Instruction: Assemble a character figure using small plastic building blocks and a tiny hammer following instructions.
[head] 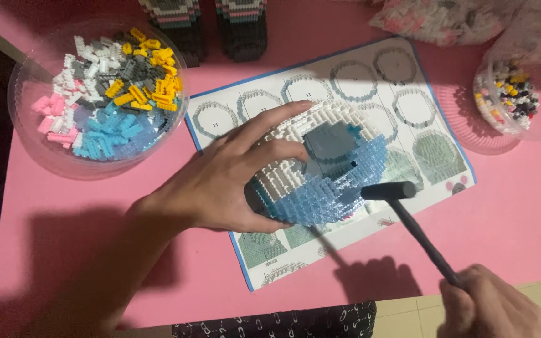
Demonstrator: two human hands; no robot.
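Head view: left hand (220, 188) grips the brick model (320, 169), right hand (493, 303) clutches the hammer (408, 216); a hard tap could pop bricks loose.

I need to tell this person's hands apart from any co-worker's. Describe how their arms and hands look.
Both are bare: the left hand and its forearm show no sleeve, glove, ring or watch. The right hand is also ungloved, with no jewellery visible; its arm is out of view.

Probably a home hobby table: pink tabletop (521, 213), bowl of tiny bricks (98, 100), instruction sheet (295, 81)
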